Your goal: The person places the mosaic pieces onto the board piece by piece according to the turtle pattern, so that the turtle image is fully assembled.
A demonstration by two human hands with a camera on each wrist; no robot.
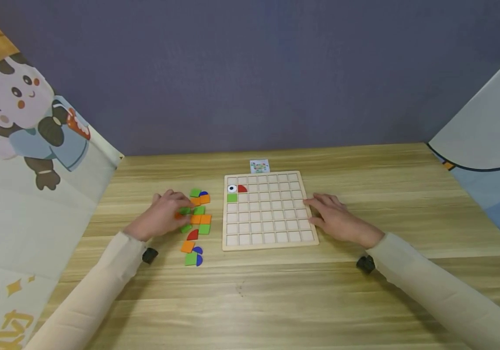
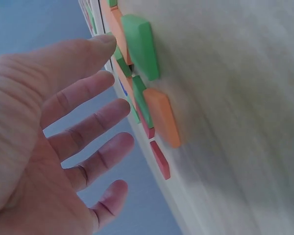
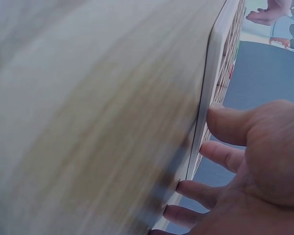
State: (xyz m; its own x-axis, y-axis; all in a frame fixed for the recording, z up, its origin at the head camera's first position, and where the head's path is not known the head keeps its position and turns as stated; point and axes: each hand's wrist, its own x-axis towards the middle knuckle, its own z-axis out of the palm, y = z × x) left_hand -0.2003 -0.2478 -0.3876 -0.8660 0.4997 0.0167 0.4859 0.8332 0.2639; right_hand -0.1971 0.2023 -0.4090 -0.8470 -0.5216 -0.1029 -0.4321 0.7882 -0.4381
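Note:
My left hand [image 1: 164, 214] hovers at the left side of the loose coloured pieces, fingers relaxed and apart. In the left wrist view its thumb overlaps a green square [image 2: 140, 46] and an orange square [image 2: 162, 117] lies past the fingertips; nothing is held. A wooden grid board [image 1: 268, 216] lies to the right of the pieces. Its upper left cells carry an eye tile [image 1: 232, 188], a red quarter-round piece [image 1: 242, 188] and a green square tile [image 1: 232, 198]. At the board's right edge rests my right hand [image 1: 335, 218], thumb and fingertips against the frame.
A small picture card [image 1: 259, 166] lies behind the board. More loose pieces, including a red quarter-round [image 1: 193, 235] and blue half-rounds [image 1: 199, 260], are spread left of the board. A dark partition [image 1: 276, 78] rises along the table's [image 1: 276, 301] back edge.

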